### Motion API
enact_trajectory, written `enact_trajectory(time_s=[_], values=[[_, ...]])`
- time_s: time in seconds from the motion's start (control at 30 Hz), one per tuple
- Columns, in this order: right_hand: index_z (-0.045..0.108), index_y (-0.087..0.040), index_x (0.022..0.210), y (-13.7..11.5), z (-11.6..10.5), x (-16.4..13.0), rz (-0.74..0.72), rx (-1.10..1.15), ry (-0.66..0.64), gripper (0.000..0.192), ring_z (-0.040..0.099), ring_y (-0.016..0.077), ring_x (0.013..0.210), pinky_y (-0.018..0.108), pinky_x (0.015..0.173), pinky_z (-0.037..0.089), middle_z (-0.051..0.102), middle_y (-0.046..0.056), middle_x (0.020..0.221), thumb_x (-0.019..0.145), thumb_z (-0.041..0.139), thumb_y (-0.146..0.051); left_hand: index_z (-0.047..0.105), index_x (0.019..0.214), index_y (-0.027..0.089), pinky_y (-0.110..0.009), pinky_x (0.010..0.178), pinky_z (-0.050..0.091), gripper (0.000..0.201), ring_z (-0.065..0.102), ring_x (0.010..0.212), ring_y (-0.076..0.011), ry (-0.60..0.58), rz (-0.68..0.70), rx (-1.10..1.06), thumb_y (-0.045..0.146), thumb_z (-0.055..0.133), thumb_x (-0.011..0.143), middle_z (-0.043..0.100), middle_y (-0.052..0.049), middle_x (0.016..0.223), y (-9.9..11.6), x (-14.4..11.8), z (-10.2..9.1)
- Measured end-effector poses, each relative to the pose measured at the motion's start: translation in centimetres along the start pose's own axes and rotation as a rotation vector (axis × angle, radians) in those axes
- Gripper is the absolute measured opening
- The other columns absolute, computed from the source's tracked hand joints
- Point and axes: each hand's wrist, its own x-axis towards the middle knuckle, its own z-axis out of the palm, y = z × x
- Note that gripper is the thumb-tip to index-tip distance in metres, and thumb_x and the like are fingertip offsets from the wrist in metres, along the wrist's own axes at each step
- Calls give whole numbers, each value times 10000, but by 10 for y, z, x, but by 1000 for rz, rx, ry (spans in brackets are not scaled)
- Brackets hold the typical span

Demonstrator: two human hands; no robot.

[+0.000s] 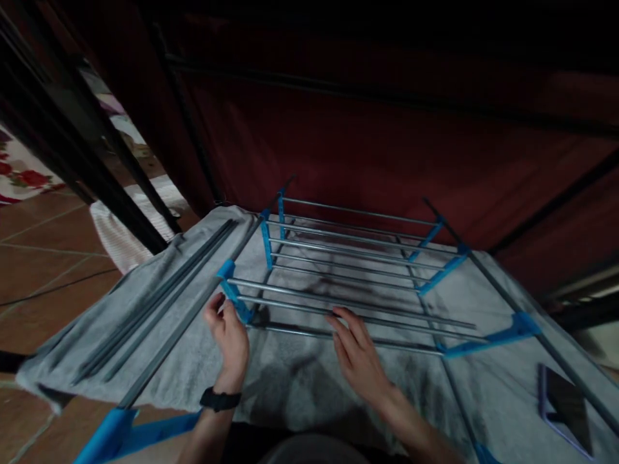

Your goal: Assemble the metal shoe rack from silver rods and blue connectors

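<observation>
A rack frame of grey metal tubes and blue plastic brackets lies on a grey cloth. My left hand (229,335), with a dark band on the wrist, is beside the near left blue bracket (235,293). Its fingers are bent, thumb and fingertips apart, next to the side pole (178,332). With the fingertips of my right hand (358,357) I hold a metal rod (285,305) near its middle. That rod runs across to the near right blue bracket (488,341). Above it, another rod (411,314) ends short of this bracket on the right.
Several loose tubes (159,303) lie on the grey cloth (275,393) at left. A phone (565,409) rests at right. Another blue bracket (126,435) is at lower left. Dark red fabric (338,148) hangs behind, with dark posts (116,174) over the tiled floor.
</observation>
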Motion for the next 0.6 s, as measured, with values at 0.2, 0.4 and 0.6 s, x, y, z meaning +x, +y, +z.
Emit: enact_trajectory(time_s=[0.2, 0.4, 0.6], values=[[569, -280, 1429, 0, 9, -35, 35, 7, -25, 518, 536, 236, 1335, 448, 1137, 499, 581, 89, 1438, 967, 454, -77, 519, 1307, 196, -552, 1130, 439, 583, 540, 1308, -325, -38, 6, 37, 469, 677, 817, 506, -143, 1421, -24, -14, -19], [609, -256, 1367, 22, 45, -63, 156, -70, -129, 516, 568, 260, 1291, 466, 1115, 507, 597, 98, 1421, 918, 499, -27, 540, 1336, 231, -592, 1064, 517, 630, 507, 1343, -364, -216, 162, 127, 495, 715, 792, 481, -141, 1431, -29, -44, -44], [638, -217, 1328, 48, 74, -90, 201, -156, -172, 521, 586, 292, 1280, 518, 1087, 527, 608, 131, 1377, 873, 514, 6, 734, 1075, 311, -432, 940, 630, 299, 719, 1057, -278, -673, 297, 265, 504, 562, 925, 738, -52, 1103, -29, -64, -81]])
